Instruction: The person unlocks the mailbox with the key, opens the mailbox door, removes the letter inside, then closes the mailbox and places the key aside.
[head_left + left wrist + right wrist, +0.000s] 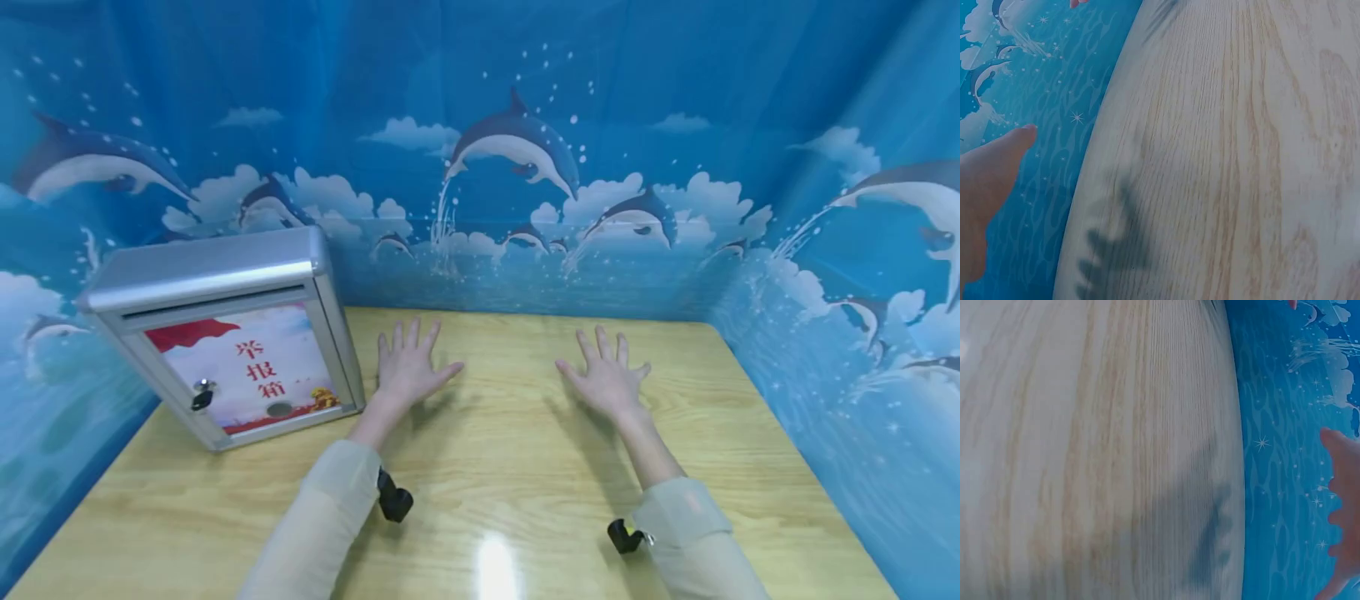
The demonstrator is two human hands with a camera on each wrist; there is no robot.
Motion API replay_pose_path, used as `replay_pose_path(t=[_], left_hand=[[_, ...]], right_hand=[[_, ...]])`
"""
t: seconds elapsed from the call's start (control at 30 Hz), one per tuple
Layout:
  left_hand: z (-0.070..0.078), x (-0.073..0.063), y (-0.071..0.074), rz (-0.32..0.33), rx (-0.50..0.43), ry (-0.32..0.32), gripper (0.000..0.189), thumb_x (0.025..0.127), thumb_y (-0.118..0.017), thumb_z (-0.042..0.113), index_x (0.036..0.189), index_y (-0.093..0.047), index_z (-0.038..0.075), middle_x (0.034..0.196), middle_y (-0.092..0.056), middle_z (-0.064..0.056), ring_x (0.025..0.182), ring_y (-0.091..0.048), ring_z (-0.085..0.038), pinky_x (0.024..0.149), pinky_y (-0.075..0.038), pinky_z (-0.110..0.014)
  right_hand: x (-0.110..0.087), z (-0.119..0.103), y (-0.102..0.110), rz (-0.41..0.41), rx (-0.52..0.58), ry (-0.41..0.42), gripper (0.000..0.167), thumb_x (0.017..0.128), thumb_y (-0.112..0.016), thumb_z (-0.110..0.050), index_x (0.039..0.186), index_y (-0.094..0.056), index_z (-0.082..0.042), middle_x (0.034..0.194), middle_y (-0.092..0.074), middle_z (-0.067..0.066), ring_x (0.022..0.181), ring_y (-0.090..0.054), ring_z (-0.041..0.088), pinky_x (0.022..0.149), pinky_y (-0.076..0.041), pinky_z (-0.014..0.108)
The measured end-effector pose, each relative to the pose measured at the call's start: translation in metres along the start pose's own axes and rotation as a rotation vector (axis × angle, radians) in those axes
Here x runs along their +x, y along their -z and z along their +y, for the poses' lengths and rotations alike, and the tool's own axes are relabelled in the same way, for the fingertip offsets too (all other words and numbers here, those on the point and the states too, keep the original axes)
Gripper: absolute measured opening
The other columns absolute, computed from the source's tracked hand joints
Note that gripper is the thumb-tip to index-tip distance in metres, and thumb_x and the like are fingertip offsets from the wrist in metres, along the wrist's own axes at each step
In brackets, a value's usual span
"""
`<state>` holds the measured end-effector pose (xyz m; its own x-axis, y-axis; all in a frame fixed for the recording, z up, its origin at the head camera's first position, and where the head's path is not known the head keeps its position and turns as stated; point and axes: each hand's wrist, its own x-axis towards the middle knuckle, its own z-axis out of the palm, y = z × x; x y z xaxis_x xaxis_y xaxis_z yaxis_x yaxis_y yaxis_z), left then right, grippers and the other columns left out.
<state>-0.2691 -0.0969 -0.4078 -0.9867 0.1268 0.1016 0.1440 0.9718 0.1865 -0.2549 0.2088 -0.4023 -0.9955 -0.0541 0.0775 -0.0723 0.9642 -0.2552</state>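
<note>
In the head view my left hand (408,371) is spread over the wooden table (510,467), fingers straight and holding nothing. A silver metal box (225,333) stands just to its left, with a slot near the top, red characters on its front panel and a small lock (202,393). Farther right, my right hand (609,383) is spread the same way, also holding nothing. Shadows lie below both hands on the tabletop. The left wrist view catches part of the left hand (991,181) at its edge; the right wrist view shows part of the right hand (1346,506).
A blue curtain (510,250) printed with dolphins and clouds encloses the table at the back and both sides. Small black devices (393,497) are strapped at both wrists. The box takes up the table's left back area.
</note>
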Motion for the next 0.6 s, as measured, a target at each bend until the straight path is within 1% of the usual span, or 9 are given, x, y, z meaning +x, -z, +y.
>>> replay_pose_path(t=[0.13,0.23,0.3,0.37,0.43,0.53,0.6], left_hand=[[0.001,0.001,0.002,0.065,-0.02,-0.021,0.083,0.085,-0.046,0.064,0.148,-0.022,0.016,0.15,-0.022,-0.016,0.136,-0.015,-0.04,0.106,-0.006,-0.059],[0.002,0.001,0.004,0.111,-0.031,-0.032,0.078,0.086,-0.049,0.059,0.144,-0.031,0.011,0.144,-0.033,-0.017,0.132,-0.026,-0.039,0.106,-0.014,-0.057],[0.002,0.0,0.006,0.139,-0.034,-0.038,0.074,0.087,-0.05,0.057,0.141,-0.037,0.008,0.138,-0.042,-0.017,0.127,-0.036,-0.037,0.104,-0.023,-0.055],[0.003,-0.001,0.008,0.167,-0.053,-0.043,0.07,0.087,-0.053,0.054,0.135,-0.044,0.004,0.129,-0.051,-0.017,0.117,-0.046,-0.035,0.099,-0.032,-0.053],[0.004,-0.003,0.011,0.189,-0.079,-0.048,0.065,0.086,-0.056,0.052,0.128,-0.049,0.002,0.12,-0.056,-0.016,0.107,-0.053,-0.033,0.092,-0.038,-0.049],[0.005,-0.006,0.018,0.219,-0.12,-0.057,0.058,0.086,-0.059,0.049,0.119,-0.055,0.001,0.106,-0.06,-0.013,0.094,-0.056,-0.029,0.081,-0.045,-0.042],[0.006,-0.01,0.024,0.24,-0.145,-0.07,0.055,0.085,-0.06,0.048,0.114,-0.057,0.001,0.101,-0.061,-0.012,0.089,-0.057,-0.026,0.076,-0.047,-0.038]], right_hand=[[0.001,-0.003,0.002,0.054,-0.008,0.005,0.078,0.089,-0.036,-0.063,0.148,-0.022,-0.015,0.152,-0.011,0.017,0.135,-0.005,0.046,0.091,-0.004,0.077],[0.001,-0.004,0.004,0.089,-0.006,0.005,0.076,0.09,-0.038,-0.062,0.147,-0.025,-0.013,0.151,-0.016,0.018,0.134,-0.011,0.046,0.094,-0.007,0.074],[0.001,-0.005,0.005,0.104,0.002,0.007,0.075,0.09,-0.039,-0.06,0.146,-0.027,-0.012,0.15,-0.018,0.019,0.133,-0.014,0.046,0.095,-0.008,0.073],[0.001,-0.007,0.007,0.108,0.019,0.011,0.074,0.09,-0.041,-0.058,0.146,-0.027,-0.012,0.15,-0.02,0.019,0.133,-0.016,0.046,0.095,-0.011,0.072],[0.001,-0.009,0.009,0.105,0.049,0.016,0.072,0.091,-0.043,-0.054,0.146,-0.027,-0.01,0.148,-0.023,0.021,0.132,-0.02,0.046,0.095,-0.015,0.071],[0.001,-0.014,0.013,0.104,0.124,0.017,0.068,0.092,-0.046,-0.049,0.143,-0.032,-0.005,0.143,-0.032,0.023,0.127,-0.031,0.045,0.094,-0.028,0.065],[0.002,-0.019,0.015,0.106,0.178,0.019,0.064,0.093,-0.047,-0.046,0.14,-0.037,-0.003,0.137,-0.041,0.023,0.121,-0.041,0.043,0.09,-0.037,0.059]])
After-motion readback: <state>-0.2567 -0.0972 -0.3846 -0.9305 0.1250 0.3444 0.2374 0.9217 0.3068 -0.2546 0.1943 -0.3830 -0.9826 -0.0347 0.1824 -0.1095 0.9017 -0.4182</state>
